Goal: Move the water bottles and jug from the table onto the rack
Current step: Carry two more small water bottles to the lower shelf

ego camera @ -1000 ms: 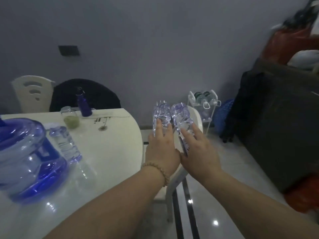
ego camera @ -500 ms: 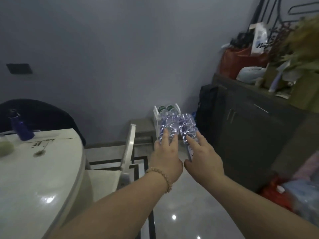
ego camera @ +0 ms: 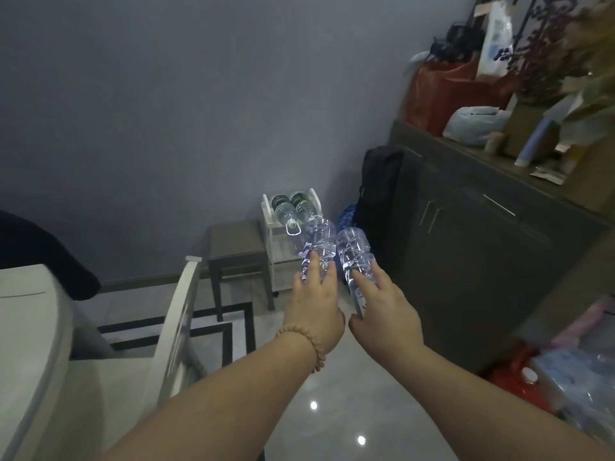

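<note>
My left hand grips a clear ribbed water bottle, bottom end pointing forward. Beside it my right hand grips a second clear water bottle, held the same way. Both bottles are in the air above the floor, pointing toward a small white rack against the grey wall. Two green-labelled bottles lie side by side on the rack's top tier, caps toward me. The white table's edge shows at the left; the jug is out of view.
A grey stool stands left of the rack and a white chair sits by the table. A dark cabinet with bags and clutter on top lines the right side. A black bag leans beside the rack. Packaged goods lie at the lower right.
The view has swung right, away from the table, and moved closer to the rack. The jug and tabletop bottles have left the frame. Both hands still carry their bottles forward.
</note>
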Demonstrator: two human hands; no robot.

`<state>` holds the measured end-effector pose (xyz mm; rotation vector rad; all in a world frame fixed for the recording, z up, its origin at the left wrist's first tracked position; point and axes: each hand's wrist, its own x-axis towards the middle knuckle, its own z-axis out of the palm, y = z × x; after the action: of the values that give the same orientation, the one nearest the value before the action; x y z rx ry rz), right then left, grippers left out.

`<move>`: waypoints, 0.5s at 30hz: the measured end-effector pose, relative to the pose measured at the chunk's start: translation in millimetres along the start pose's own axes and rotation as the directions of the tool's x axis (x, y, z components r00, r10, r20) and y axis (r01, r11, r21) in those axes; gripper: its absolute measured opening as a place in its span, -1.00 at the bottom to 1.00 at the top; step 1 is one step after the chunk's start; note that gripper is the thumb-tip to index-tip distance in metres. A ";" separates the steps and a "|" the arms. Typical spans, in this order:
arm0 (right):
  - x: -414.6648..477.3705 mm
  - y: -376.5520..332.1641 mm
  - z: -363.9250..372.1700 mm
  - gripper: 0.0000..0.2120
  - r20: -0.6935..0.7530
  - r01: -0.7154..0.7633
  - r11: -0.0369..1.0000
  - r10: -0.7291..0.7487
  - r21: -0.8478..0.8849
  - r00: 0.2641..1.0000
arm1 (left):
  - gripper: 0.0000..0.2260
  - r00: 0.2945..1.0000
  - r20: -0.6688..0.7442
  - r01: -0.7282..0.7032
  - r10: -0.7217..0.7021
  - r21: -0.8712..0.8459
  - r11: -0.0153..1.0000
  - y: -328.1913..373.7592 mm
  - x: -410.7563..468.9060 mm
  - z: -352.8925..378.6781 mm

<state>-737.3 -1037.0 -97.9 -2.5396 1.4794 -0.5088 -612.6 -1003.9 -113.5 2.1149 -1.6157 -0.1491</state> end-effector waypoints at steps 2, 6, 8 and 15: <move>33.8 8.5 15.6 -0.29 0.020 -0.011 1.000 0.011 -0.008 1.000 | -0.29 1.000 0.015 0.009 -0.009 0.006 1.000 -10.6 32.8 15.2; 96.5 21.8 46.7 -0.29 0.088 -0.012 1.000 0.012 -0.002 0.996 | -0.30 0.998 0.049 0.029 -0.030 0.013 0.999 -34.5 89.7 36.6; 121.3 26.6 61.4 -0.29 0.102 -0.010 1.000 0.009 0.014 0.995 | -0.30 0.996 0.075 0.049 -0.050 0.016 0.999 -45.0 112.8 47.4; 208.1 63.9 124.2 -0.29 0.191 0.039 0.998 -0.047 0.044 0.980 | -0.28 0.979 0.107 0.169 -0.175 0.059 0.984 -71.4 185.5 106.4</move>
<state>-649.3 -1253.3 -189.0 -2.5133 1.3358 -0.2858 -532.3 -1195.1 -202.1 2.3217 -1.5102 -0.2917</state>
